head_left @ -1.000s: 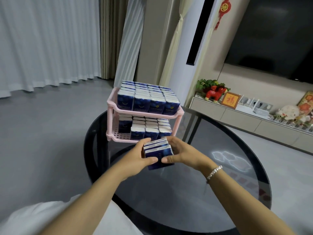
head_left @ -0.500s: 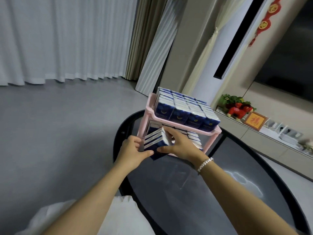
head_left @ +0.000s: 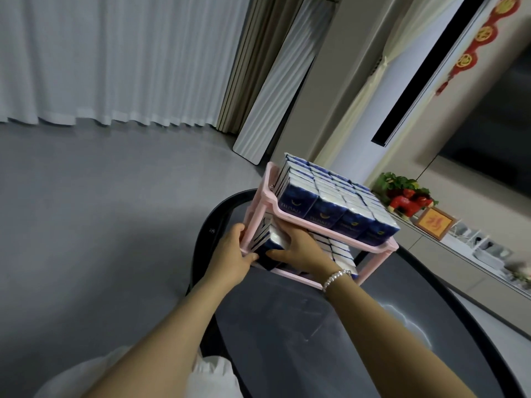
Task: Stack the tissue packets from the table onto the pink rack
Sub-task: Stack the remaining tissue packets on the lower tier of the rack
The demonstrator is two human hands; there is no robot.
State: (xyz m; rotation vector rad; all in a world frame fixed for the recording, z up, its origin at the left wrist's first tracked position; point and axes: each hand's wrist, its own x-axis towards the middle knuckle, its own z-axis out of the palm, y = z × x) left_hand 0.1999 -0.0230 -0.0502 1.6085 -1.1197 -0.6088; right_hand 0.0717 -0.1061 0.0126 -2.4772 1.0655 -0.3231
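A pink two-tier rack (head_left: 290, 219) stands on the round dark glass table (head_left: 373, 326). Its top shelf is packed with blue and white tissue packets (head_left: 339, 205). More packets fill the right part of the lower shelf (head_left: 336, 251). Both hands hold a small stack of tissue packets (head_left: 268, 248) between them, partly inside the lower shelf at its front left corner. My left hand (head_left: 230, 257) grips the stack's left side beside the pink corner post. My right hand (head_left: 298, 248) grips its right side, fingers reaching under the top shelf.
The table's black rim (head_left: 201, 245) runs just left of the rack. Grey floor and white curtains lie to the left. A low cabinet (head_left: 459, 254) with a red ornament, a framed picture and small items runs along the right wall under a dark screen.
Both hands have carried the stack of packets from above the table forward and left into the rack's lower shelf. The camera view has swung left and closer to the rack.
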